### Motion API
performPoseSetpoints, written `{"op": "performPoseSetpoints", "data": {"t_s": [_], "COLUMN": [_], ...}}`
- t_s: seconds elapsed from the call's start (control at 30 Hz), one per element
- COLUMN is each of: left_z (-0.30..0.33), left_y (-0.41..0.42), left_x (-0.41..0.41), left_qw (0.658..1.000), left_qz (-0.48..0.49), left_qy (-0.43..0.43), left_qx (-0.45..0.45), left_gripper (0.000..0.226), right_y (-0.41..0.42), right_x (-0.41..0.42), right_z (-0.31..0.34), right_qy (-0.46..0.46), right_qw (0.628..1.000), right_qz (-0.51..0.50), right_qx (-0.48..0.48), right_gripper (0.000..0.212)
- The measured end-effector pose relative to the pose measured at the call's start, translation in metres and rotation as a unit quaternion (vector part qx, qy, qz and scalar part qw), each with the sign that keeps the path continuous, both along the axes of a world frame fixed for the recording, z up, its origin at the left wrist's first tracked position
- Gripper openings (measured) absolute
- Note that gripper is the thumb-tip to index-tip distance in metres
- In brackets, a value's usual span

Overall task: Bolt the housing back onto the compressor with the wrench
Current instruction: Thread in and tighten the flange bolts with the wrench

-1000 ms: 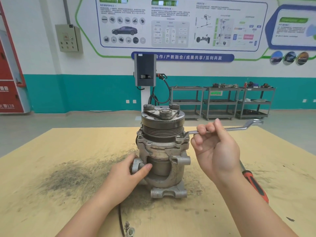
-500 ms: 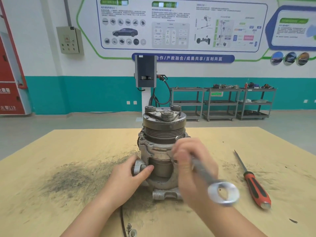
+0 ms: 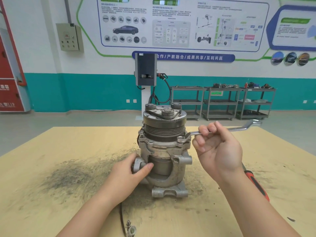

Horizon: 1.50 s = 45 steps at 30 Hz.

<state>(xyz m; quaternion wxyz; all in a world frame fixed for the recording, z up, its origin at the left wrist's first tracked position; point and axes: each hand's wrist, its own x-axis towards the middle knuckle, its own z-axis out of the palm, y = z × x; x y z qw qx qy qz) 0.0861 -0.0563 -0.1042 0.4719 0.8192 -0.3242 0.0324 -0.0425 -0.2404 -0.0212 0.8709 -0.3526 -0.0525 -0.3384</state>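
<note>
A grey metal compressor (image 3: 164,151) stands upright on the wooden table (image 3: 68,146), its pulley on top. The housing flange (image 3: 159,144) runs around its middle, with a bolt (image 3: 181,139) at the right corner. A silver ring wrench (image 3: 237,129) sits with one ring end on that bolt, its handle pointing right and slightly up. My right hand (image 3: 217,147) is closed around the wrench handle close to the compressor. My left hand (image 3: 130,173) grips a lug on the compressor's lower left side.
A red-handled screwdriver (image 3: 256,183) lies on the table, partly hidden behind my right forearm. A dark cable with a small connector (image 3: 130,228) lies near the front edge. Dark metal dust (image 3: 68,177) covers the table left of the compressor. Grey shelf carts (image 3: 222,101) stand by the far wall.
Half a second ago my right hand held the wrench low in front of the compressor; now the wrench is back on the right bolt with its handle pointing right. My left hand has stayed put.
</note>
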Motion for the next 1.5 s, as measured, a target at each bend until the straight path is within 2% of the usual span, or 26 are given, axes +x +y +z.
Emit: {"op": "performPoseSetpoints", "data": {"t_s": [0.07,0.1,0.17,0.23,0.3,0.33,0.37,0.4,0.5,0.57,0.63,0.7,0.8,0.93,1.07,1.17,1.2,1.27,1.33,1.37,1.4,1.43,1.5], "left_z": [0.001,0.001,0.001,0.002,0.004,0.005,0.005,0.005,0.003,0.002,0.002,0.002,0.002,0.0,0.001,0.002,0.002,0.002,0.001,0.001,0.001,0.001,0.0], "left_y": [0.0,0.0,0.0,0.0,0.0,0.0,0.001,0.001,0.001,0.001,0.001,0.001,0.001,0.001,0.001,0.001,0.002,0.002,0.002,0.001,0.001,0.001,0.001], "left_x": [-0.001,-0.001,-0.002,-0.003,-0.004,-0.005,-0.005,-0.005,-0.003,-0.001,0.0,-0.001,-0.002,0.0,0.0,-0.001,-0.001,-0.001,-0.001,0.0,0.0,0.001,0.002], "left_qw": [1.0,1.0,1.0,1.0,1.0,1.0,1.0,1.0,1.0,1.0,1.0,1.0,1.0,1.0,1.0,1.0,1.0,1.0,0.999,0.999,0.999,0.999,1.0], "left_qz": [-0.002,-0.003,-0.004,-0.007,-0.013,-0.017,-0.019,-0.018,-0.007,-0.002,-0.005,-0.007,-0.007,-0.003,-0.006,-0.015,-0.018,-0.022,-0.026,-0.026,-0.026,-0.024,-0.015], "left_qy": [0.002,0.001,-0.001,0.001,0.008,0.011,0.013,0.013,0.009,0.01,0.015,0.015,0.011,0.005,0.004,0.004,0.006,0.011,0.009,0.006,0.004,0.002,-0.002], "left_qx": [-0.001,-0.001,-0.001,-0.001,-0.003,-0.006,-0.007,-0.006,-0.006,-0.004,-0.005,-0.004,-0.007,-0.011,-0.01,-0.012,-0.014,-0.016,-0.022,-0.026,-0.028,-0.028,-0.021], "left_gripper": [0.037,0.037,0.037,0.037,0.038,0.039,0.04,0.04,0.036,0.034,0.033,0.033,0.032,0.03,0.03,0.029,0.033,0.045,0.043,0.04,0.038,0.041,0.048], "right_y": [0.004,0.008,0.024,0.041,0.05,0.05,0.049,0.047,0.036,0.027,0.02,0.012,0.002,-0.002,0.001,0.014,0.022,0.04,0.054,0.058,0.059,0.058,0.05], "right_x": [0.0,0.0,-0.001,0.001,0.002,0.002,0.001,-0.001,-0.009,-0.011,-0.008,-0.007,-0.005,0.0,-0.002,-0.004,-0.005,-0.002,-0.001,-0.001,-0.002,-0.005,-0.01], "right_z": [-0.003,-0.006,-0.016,-0.026,-0.034,-0.035,-0.033,-0.028,-0.013,-0.006,-0.005,-0.002,0.003,0.002,0.0,-0.006,-0.011,-0.022,-0.035,-0.038,-0.038,-0.034,-0.02], "right_qy": [-0.005,-0.012,-0.048,-0.095,-0.106,-0.102,-0.106,-0.12,-0.144,-0.108,-0.064,-0.035,-0.007,-0.01,-0.014,-0.036,-0.052,-0.083,-0.096,-0.109,-0.123,-0.138,-0.157], "right_qw": [1.0,0.998,0.973,0.904,0.821,0.795,0.793,0.808,0.885,0.939,0.969,0.987,1.0,0.998,1.0,0.985,0.966,0.896,0.81,0.783,0.78,0.796,0.862], "right_qz": [-0.021,-0.062,-0.188,-0.31,-0.368,-0.381,-0.378,-0.365,-0.309,-0.239,-0.175,-0.122,-0.012,0.045,0.014,-0.115,-0.177,-0.296,-0.349,-0.353,-0.343,-0.326,-0.275], "right_qx": [0.003,-0.019,-0.127,-0.279,-0.423,-0.461,-0.465,-0.447,-0.317,-0.224,-0.164,-0.1,-0.001,0.042,0.015,-0.12,-0.183,-0.32,-0.462,-0.502,-0.509,-0.491,-0.395], "right_gripper": [0.036,0.039,0.039,0.032,0.024,0.025,0.026,0.024,0.03,0.036,0.039,0.042,0.033,0.025,0.031,0.039,0.039,0.034,0.028,0.027,0.025,0.025,0.029]}}
